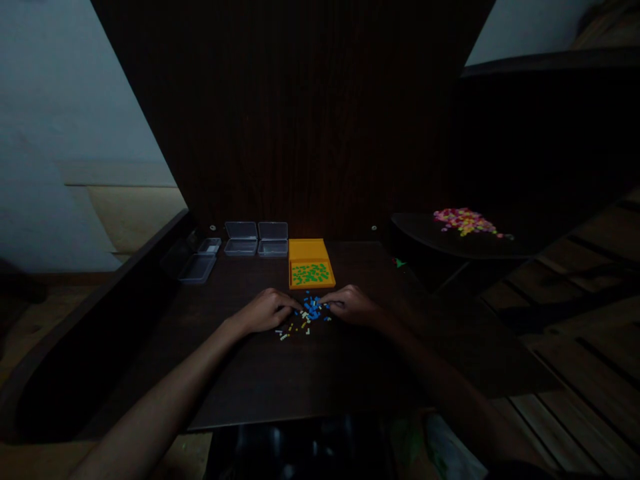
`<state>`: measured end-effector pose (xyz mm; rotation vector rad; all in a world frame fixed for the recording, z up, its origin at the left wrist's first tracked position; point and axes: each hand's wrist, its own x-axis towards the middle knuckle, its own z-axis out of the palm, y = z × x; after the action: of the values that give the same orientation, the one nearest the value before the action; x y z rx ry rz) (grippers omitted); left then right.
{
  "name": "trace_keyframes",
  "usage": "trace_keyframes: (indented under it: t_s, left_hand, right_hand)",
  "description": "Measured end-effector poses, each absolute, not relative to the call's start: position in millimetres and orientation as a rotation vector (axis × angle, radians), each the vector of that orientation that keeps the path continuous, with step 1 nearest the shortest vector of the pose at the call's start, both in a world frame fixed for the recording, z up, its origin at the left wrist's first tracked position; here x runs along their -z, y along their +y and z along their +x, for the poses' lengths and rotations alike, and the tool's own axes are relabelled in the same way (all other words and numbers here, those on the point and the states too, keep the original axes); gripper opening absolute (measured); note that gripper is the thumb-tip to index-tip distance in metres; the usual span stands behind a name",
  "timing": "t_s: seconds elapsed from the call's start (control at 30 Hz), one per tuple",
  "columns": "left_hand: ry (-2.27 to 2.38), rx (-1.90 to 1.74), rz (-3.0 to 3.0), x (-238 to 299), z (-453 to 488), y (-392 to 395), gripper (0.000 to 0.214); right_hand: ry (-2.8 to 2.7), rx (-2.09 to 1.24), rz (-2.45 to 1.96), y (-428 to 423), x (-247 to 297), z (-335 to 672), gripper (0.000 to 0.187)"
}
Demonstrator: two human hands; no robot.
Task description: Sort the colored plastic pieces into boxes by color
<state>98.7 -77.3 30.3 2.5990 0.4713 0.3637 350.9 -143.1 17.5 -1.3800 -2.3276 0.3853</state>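
Note:
A small loose pile of blue pieces (313,308) lies on the dark table, with white pieces (305,315) and a few yellow ones (291,327) mixed in and scattered toward the front left. My left hand (267,310) rests at the pile's left side, its index finger stretched to the pieces and the other fingers curled. From the right, my right hand (351,305) reaches the pile with its index finger out. No piece shows in the grip of either hand. Just behind the pile stands an open yellow box (307,250) with green pieces (311,273) spread in its lower half.
Clear lidded boxes (241,247) stand open along the back left, with another clear box (197,268) nearer the left side panel. On a raised shelf (420,230) at right sits a heap of pink and yellow beads (465,221). A dark panel (300,120) rises behind the table.

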Motion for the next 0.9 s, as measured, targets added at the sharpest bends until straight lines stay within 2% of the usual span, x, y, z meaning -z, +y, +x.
trace_keyframes:
  t_s: [0.33,0.63,0.73,0.9]
  left_hand:
    - [0.686,-0.088,2.941,-34,103,-87,0.049]
    - [0.725,-0.159,2.919,-35,103,-88,0.045]
    - [0.746,-0.126,2.954,-35,103,-89,0.049]
    - [0.703,-0.068,2.996,-33,104,-89,0.048]
  right_hand:
    - [-2.344,-0.361,-1.4,-142,-18,351,0.034]
    - [-2.331,-0.371,-1.48,-143,-19,350,0.035]
    - [-2.323,-0.368,-1.534,-143,-20,349,0.04]
    - [-2.332,-0.393,-1.525,-143,-23,351,0.038]
